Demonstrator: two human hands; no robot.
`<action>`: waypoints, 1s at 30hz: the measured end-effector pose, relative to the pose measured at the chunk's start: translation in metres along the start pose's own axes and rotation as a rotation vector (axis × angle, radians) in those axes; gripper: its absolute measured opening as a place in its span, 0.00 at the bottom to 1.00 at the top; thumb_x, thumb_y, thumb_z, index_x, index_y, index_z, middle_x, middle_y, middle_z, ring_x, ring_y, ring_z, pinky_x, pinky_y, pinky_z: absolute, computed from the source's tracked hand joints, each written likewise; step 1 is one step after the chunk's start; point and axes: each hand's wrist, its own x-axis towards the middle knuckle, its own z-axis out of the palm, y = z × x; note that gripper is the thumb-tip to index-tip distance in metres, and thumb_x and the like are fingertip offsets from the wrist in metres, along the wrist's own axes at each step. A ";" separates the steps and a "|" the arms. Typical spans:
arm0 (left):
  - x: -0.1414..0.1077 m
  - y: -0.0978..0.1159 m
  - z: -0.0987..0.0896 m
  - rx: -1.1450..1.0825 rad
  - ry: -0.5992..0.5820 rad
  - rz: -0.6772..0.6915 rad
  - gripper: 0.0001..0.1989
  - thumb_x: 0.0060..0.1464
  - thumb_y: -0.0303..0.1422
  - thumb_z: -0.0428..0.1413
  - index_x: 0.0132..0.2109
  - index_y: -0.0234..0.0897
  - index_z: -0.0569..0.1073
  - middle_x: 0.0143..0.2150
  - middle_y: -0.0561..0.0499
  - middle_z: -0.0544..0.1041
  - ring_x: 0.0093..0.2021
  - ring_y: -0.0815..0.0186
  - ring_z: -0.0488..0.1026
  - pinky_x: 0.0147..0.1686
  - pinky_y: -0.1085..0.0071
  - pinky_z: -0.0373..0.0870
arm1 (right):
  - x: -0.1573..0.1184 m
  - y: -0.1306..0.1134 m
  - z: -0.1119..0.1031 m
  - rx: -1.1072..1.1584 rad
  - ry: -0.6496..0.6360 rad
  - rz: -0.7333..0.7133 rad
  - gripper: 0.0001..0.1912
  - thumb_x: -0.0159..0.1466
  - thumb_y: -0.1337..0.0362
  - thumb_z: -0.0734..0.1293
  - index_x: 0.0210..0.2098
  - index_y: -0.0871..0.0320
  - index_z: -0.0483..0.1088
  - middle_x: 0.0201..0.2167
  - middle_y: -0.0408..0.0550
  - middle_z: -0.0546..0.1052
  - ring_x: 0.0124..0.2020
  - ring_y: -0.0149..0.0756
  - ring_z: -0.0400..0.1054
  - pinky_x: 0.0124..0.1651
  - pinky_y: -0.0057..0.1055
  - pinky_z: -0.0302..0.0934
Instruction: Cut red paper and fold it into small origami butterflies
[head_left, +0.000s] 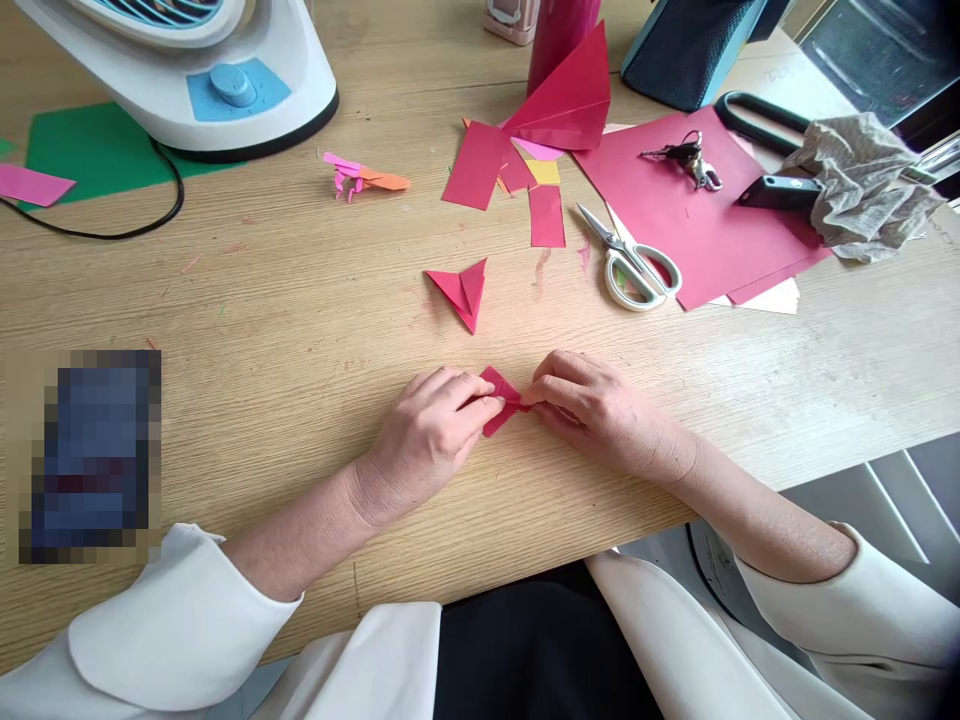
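Observation:
A small piece of folded red paper [498, 385] lies on the wooden table between my two hands. The fingertips of my left hand [442, 420] press down on its left part, closed together on it. At its right end, the thumb and fingers of my right hand [589, 405] pinch a narrow tip of the same paper. Part of the sheet is covered by my fingers. Just beyond my hands lies a second folded red paper piece [463, 290] with pointed corners.
White-handled scissors [641, 265] rest right of centre beside large red sheets [720, 230] with keys [694, 160] on top. Red paper scraps [474, 165] lie farther back. A white fan base [285, 70] stands at back left, its black cable [169, 210] on the table.

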 end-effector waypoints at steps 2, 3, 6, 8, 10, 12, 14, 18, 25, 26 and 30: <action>-0.001 0.000 -0.001 0.027 -0.002 0.024 0.11 0.64 0.23 0.52 0.46 0.35 0.78 0.43 0.46 0.80 0.43 0.61 0.74 0.45 0.61 0.73 | -0.003 0.002 0.001 -0.025 0.010 -0.027 0.12 0.71 0.72 0.58 0.41 0.59 0.73 0.37 0.52 0.73 0.35 0.37 0.65 0.41 0.34 0.59; -0.001 0.000 -0.001 0.041 -0.003 0.034 0.11 0.64 0.23 0.51 0.46 0.35 0.78 0.43 0.46 0.80 0.43 0.61 0.74 0.45 0.61 0.73 | -0.004 0.002 0.002 -0.032 0.014 -0.038 0.12 0.71 0.72 0.58 0.42 0.59 0.73 0.37 0.52 0.73 0.35 0.37 0.65 0.41 0.35 0.59; 0.000 0.002 -0.002 0.077 -0.005 0.049 0.13 0.65 0.23 0.51 0.51 0.35 0.77 0.44 0.46 0.80 0.43 0.61 0.74 0.45 0.62 0.74 | -0.006 0.004 0.003 -0.030 0.032 -0.061 0.13 0.72 0.71 0.57 0.44 0.58 0.73 0.37 0.52 0.74 0.35 0.37 0.65 0.41 0.35 0.59; 0.000 0.002 -0.002 0.093 -0.009 0.054 0.14 0.65 0.23 0.51 0.52 0.36 0.77 0.44 0.46 0.80 0.42 0.61 0.74 0.44 0.62 0.74 | -0.007 0.005 0.004 -0.025 0.045 -0.073 0.13 0.72 0.70 0.58 0.44 0.57 0.74 0.37 0.52 0.74 0.36 0.37 0.65 0.41 0.35 0.60; -0.001 0.003 -0.002 0.103 -0.014 0.057 0.14 0.64 0.23 0.51 0.52 0.36 0.77 0.45 0.46 0.80 0.43 0.61 0.74 0.45 0.61 0.74 | -0.008 0.007 0.005 -0.021 0.061 -0.090 0.13 0.72 0.71 0.58 0.43 0.58 0.74 0.37 0.52 0.73 0.36 0.37 0.65 0.41 0.35 0.60; -0.002 0.003 -0.002 0.111 -0.018 0.059 0.14 0.64 0.23 0.51 0.51 0.36 0.77 0.46 0.45 0.80 0.44 0.60 0.75 0.46 0.60 0.74 | -0.008 0.008 0.005 -0.013 0.071 -0.110 0.13 0.72 0.71 0.58 0.43 0.58 0.74 0.37 0.52 0.73 0.36 0.37 0.65 0.40 0.36 0.60; -0.003 0.004 -0.002 0.124 -0.031 0.061 0.14 0.65 0.23 0.51 0.53 0.36 0.77 0.47 0.45 0.80 0.45 0.60 0.75 0.47 0.60 0.74 | -0.009 0.010 0.005 0.000 0.068 -0.126 0.13 0.72 0.71 0.58 0.45 0.58 0.75 0.37 0.52 0.73 0.36 0.38 0.65 0.40 0.36 0.61; -0.005 0.006 -0.005 0.164 -0.068 0.081 0.17 0.64 0.21 0.49 0.55 0.36 0.75 0.49 0.43 0.80 0.48 0.58 0.74 0.48 0.59 0.74 | -0.015 0.013 0.001 0.041 0.028 -0.141 0.13 0.71 0.71 0.59 0.46 0.57 0.75 0.40 0.53 0.74 0.39 0.38 0.68 0.43 0.37 0.63; -0.004 0.004 -0.008 0.211 -0.074 0.188 0.18 0.63 0.20 0.51 0.58 0.34 0.72 0.52 0.44 0.80 0.47 0.57 0.75 0.45 0.58 0.77 | -0.023 0.015 -0.003 0.065 0.009 -0.116 0.16 0.70 0.72 0.58 0.53 0.56 0.71 0.41 0.53 0.74 0.40 0.40 0.69 0.44 0.39 0.65; -0.003 0.004 -0.008 0.231 -0.075 0.203 0.18 0.63 0.20 0.51 0.58 0.34 0.73 0.51 0.44 0.80 0.47 0.57 0.75 0.44 0.59 0.77 | -0.023 0.015 -0.003 0.046 0.005 -0.119 0.17 0.70 0.72 0.59 0.55 0.56 0.70 0.41 0.53 0.74 0.40 0.40 0.68 0.44 0.39 0.65; -0.002 0.005 -0.010 0.285 -0.083 0.232 0.17 0.63 0.20 0.52 0.57 0.30 0.73 0.50 0.44 0.80 0.47 0.57 0.76 0.42 0.61 0.78 | -0.020 0.014 0.000 -0.064 -0.014 -0.153 0.17 0.71 0.70 0.59 0.56 0.56 0.70 0.39 0.53 0.72 0.38 0.40 0.65 0.43 0.39 0.63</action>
